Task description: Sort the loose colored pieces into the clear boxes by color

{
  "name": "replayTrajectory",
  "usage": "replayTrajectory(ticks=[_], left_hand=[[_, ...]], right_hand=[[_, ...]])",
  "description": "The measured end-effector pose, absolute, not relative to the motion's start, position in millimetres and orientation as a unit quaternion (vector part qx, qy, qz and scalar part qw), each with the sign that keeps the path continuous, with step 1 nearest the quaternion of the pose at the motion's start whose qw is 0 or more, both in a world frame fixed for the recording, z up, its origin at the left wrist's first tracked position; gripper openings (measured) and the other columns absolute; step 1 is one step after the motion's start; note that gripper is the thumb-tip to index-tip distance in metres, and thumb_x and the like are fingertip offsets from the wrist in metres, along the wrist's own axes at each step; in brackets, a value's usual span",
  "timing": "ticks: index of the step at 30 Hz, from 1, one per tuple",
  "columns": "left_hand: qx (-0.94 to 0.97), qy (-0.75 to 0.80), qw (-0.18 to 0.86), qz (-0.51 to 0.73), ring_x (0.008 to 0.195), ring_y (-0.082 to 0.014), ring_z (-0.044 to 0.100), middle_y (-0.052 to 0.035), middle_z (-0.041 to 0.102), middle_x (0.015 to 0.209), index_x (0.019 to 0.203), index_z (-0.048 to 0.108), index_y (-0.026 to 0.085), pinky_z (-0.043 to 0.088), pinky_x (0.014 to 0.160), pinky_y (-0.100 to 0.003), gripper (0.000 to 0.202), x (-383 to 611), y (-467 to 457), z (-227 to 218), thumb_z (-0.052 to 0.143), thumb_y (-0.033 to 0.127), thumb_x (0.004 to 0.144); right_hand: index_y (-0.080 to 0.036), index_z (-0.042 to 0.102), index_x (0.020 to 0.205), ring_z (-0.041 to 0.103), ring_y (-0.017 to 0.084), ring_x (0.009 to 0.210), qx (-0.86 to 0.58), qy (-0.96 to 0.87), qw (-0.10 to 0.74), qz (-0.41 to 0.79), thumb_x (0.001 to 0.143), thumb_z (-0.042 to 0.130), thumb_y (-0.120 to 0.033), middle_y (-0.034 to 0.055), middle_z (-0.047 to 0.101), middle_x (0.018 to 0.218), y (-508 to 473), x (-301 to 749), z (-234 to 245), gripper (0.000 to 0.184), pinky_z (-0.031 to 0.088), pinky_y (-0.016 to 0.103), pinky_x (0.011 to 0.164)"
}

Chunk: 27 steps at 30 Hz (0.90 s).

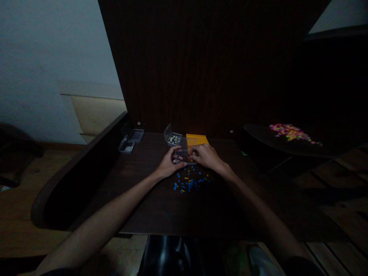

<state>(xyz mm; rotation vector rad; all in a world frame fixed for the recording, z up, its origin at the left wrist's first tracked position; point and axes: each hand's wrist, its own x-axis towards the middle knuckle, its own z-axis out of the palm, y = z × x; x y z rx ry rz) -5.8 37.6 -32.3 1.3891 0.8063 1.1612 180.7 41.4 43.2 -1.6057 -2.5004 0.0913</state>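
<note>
A clear plastic box [183, 155] stands on the dark table in front of me, with small reddish and orange pieces partly visible inside. My left hand [169, 162] grips its left end, thumb along the near side and fingers over the far side. Over the box's right part, my right hand [207, 156] has its fingers curled in and pressed together; whatever lies between the fingertips is too small and dark to make out. Just in front of the box lies a loose scatter of small blue and yellow pieces [193, 184].
Behind the box are an orange-yellow packet [198, 138] and an open clear case [174, 139] holding pale pieces. Another open clear case [126, 146] sits at the left. A pile of multicoloured pieces [291, 132] rests on a dark surface at right. A raised side panel [83, 165] borders the table's left.
</note>
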Motion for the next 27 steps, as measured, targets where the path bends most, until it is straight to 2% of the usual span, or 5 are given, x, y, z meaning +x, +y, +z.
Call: replayTrajectory(ticks=[6, 15, 20, 27], left_hand=[[0.589, 0.343, 0.544, 0.489, 0.086, -0.0119, 0.057, -0.0109, 0.053, 0.124, 0.122, 0.048, 0.02, 0.053, 0.08, -0.034, 0.071, -5.8, 37.7, -32.2, 0.081, 0.02, 0.06], [0.59, 0.341, 0.544, 0.49, 0.084, -0.0117, 0.058, -0.0112, 0.052, 0.125, 0.122, 0.049, 0.02, 0.053, 0.08, -0.034, 0.07, -5.8, 36.8, -30.9, 0.082, 0.02, 0.06], [0.598, 0.34, 0.536, 0.49, 0.085, -0.0128, 0.057, -0.0109, 0.052, 0.123, 0.123, 0.049, 0.02, 0.053, 0.078, -0.034, 0.071, -5.7, 37.2, -31.6, 0.082, 0.021, 0.06], [0.591, 0.339, 0.541, 0.492, 0.085, -0.0121, 0.057, -0.0118, 0.052, 0.125, 0.123, 0.049, 0.02, 0.053, 0.079, -0.034, 0.071, -5.0, 38.0, -33.1, 0.081, 0.02, 0.059]], right_hand=[[-0.02, 0.071, 0.094, 0.061, 0.02, 0.088, -0.538, -0.839, 0.073, -0.007, 0.085, 0.055, -0.019, 0.0078, 0.069, 0.097, 37.8, 180.7, 42.8, 0.019, 0.04, 0.025, 0.07], [-0.022, 0.072, 0.098, 0.062, 0.02, 0.089, -0.6, -0.796, 0.079, 0.019, 0.086, 0.058, -0.03, 0.0072, 0.07, 0.096, 41.5, 177.5, 38.7, 0.02, 0.044, 0.027, 0.074], [-0.022, 0.073, 0.098, 0.064, 0.021, 0.085, -0.612, -0.786, 0.08, 0.032, 0.085, 0.058, -0.031, 0.0072, 0.072, 0.09, 43.5, 177.4, 33.8, 0.022, 0.045, 0.027, 0.069], [-0.022, 0.075, 0.092, 0.06, 0.015, 0.067, -0.602, -0.783, 0.13, 0.085, 0.077, 0.063, -0.022, 0.0023, 0.069, 0.074, 47.4, 181.8, 32.6, 0.02, 0.038, 0.022, 0.058]])
